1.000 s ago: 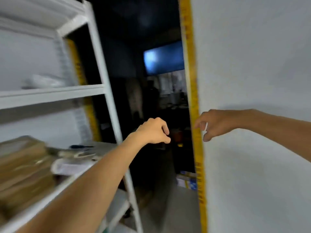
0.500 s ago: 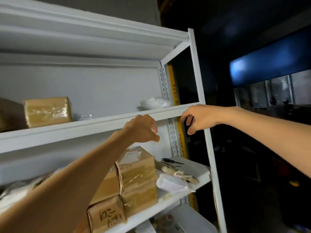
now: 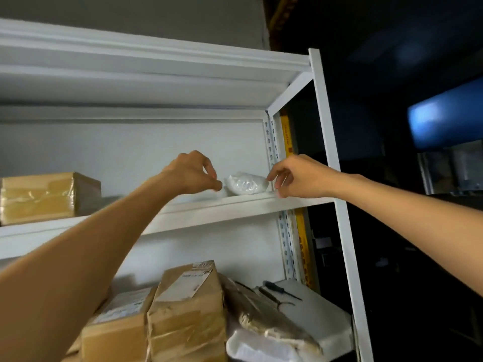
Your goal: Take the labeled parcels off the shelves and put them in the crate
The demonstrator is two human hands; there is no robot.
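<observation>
ok so the small white plastic-wrapped parcel [image 3: 245,183] lies lengthwise at the white metal shelf's [image 3: 222,212] right end, right between my left grip [image 3: 193,173] and right grip [image 3: 300,176], both loosely curled, empty.

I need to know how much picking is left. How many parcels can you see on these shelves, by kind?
Brown boxes: 3
White bags: 2
Tan bag: 1
Total: 6 in view; others may be hidden at the lower left.
</observation>
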